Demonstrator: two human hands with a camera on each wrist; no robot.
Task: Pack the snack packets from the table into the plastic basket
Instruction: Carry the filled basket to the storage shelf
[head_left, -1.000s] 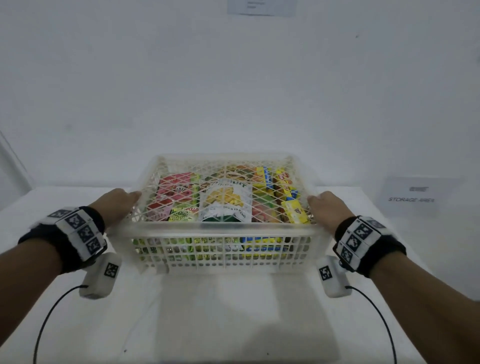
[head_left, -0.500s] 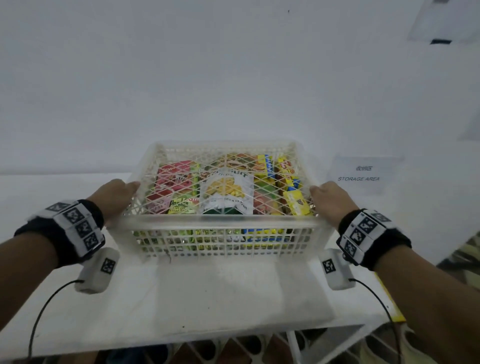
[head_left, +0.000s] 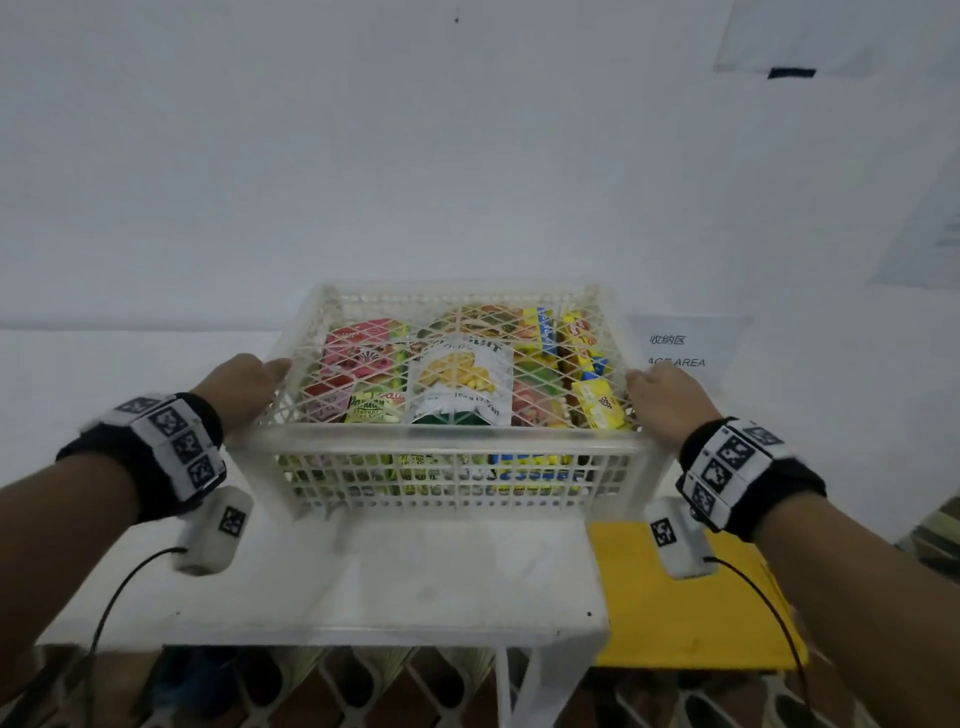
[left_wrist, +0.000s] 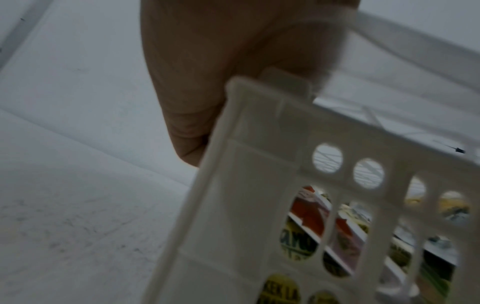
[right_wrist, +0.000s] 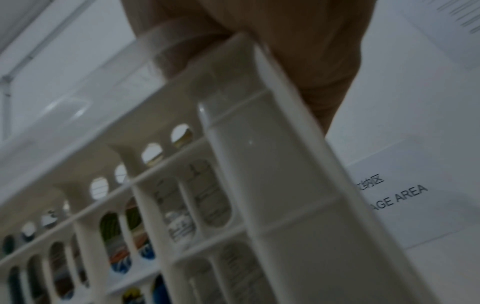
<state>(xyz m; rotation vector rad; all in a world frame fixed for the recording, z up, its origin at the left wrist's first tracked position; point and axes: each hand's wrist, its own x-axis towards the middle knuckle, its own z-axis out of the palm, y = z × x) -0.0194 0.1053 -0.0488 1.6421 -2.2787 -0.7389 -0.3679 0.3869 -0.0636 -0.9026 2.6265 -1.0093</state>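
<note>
A white plastic lattice basket (head_left: 441, 441) hangs just above the white table, held at both short sides. Its latticed lid covers several snack packets (head_left: 460, 384), among them a white pouch with yellow chips, red packs at the left and yellow boxes at the right. My left hand (head_left: 267, 374) grips the left rim, fingers curled under the edge. My right hand (head_left: 647, 384) grips the right rim. In the left wrist view the left hand (left_wrist: 207, 82) wraps the rim of the basket (left_wrist: 246, 185). In the right wrist view the right hand (right_wrist: 298, 51) clasps the basket (right_wrist: 272, 164) at its corner.
The white table (head_left: 415, 582) lies under the basket, its front edge near the bottom of the head view. A yellow surface (head_left: 701, 613) adjoins the table on the right. A paper sign reading STORAGE AREA (head_left: 680, 348) leans on the wall behind the right hand. Patterned floor shows below.
Both hands kept their grip while the basket moved right, toward the storage sign. The table's front edge, the floor and the yellow surface have come into view.
</note>
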